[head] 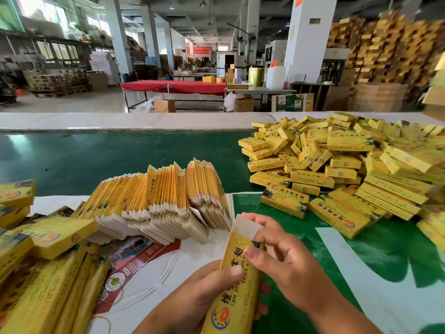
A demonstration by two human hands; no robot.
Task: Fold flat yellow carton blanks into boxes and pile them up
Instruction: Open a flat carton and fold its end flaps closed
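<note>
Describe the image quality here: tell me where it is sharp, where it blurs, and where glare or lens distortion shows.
Head view: sharpest on the carton between the left hand and right hand and on the stack of flat blanks; the pile of folded boxes smears toward the right edge; windows at upper left blow out; pale glare lies on the green belt; wide-angle bending curves the pillars.

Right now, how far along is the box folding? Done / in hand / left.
Done: a big heap of folded boxes lies on the green table to the right. In hand: one carton, gripped by the left hand, while the right hand works its white end flap; that end is not yet closed. Left: a thick row of flat blanks stands ahead, so plenty remains.
</note>
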